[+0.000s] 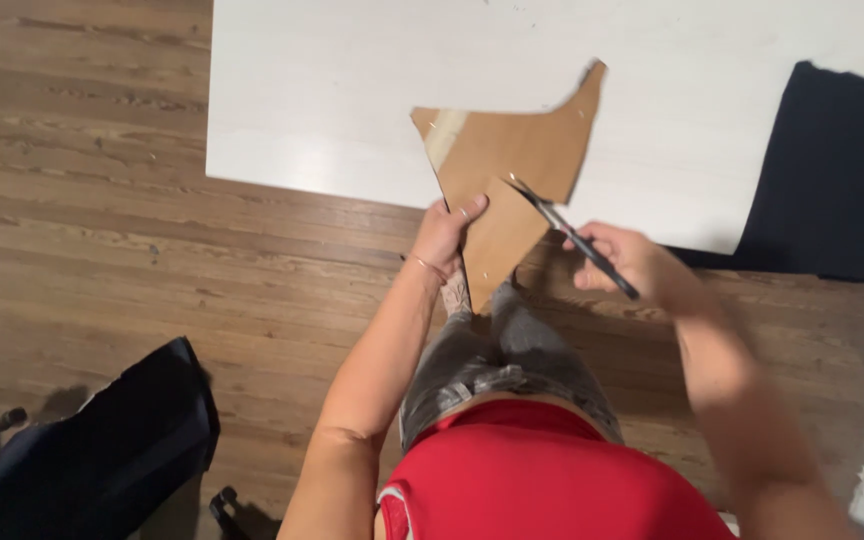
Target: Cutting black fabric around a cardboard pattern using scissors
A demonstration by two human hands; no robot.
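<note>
Over wood floor, jagged brown cardboard piece (512, 170) in left hand (444, 235), black knife (574, 237) in right hand (624, 258).

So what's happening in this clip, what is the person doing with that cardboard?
A person kneeling on a wooden floor is cutting a piece of brown cardboard. The left hand holds the cardboard's lower part, while the right hand holds a slim dark-handled cutting tool with its tip on the cardboard. The cardboard lies partly on a white board on the floor. A dark cloth covers the board's right end, and a dark chair sits at lower left.
</note>
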